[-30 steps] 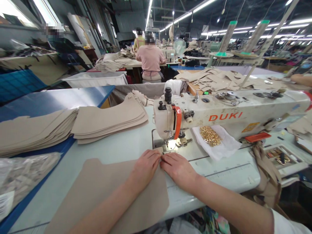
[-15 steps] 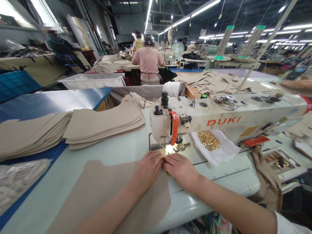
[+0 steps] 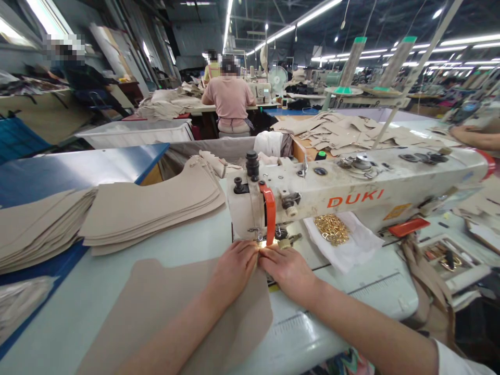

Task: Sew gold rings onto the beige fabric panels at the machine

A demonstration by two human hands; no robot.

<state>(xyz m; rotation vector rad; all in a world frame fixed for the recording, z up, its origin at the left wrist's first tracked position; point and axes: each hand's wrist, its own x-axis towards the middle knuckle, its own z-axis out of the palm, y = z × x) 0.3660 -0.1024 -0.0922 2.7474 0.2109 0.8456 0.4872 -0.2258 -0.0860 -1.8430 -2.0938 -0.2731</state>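
Note:
A flat beige fabric piece (image 3: 164, 302) lies on the pale sewing table (image 3: 187, 245) in front of a white DUKI sewing machine (image 3: 351, 192). My left hand (image 3: 234, 271) rests on the fabric's far corner, fingers curled down and pressing it. My right hand (image 3: 287, 271) lies beside it, fingertips touching the left hand's, pinching the fabric edge right under the lit needle area (image 3: 265, 240). Whether the fingers also grip something small there is hidden.
Two stacks of beige cut pieces (image 3: 152, 208) (image 3: 35, 226) lie left of the machine. Gold metal rings (image 3: 332, 229) sit on a white cloth to the right. A small parts tray (image 3: 449, 255) sits far right. Other workers (image 3: 230, 99) sit at tables behind.
Both hands have slid the fabric corner forward, from just short of the machine head to directly under the needle light. The view has shifted slightly to the right.

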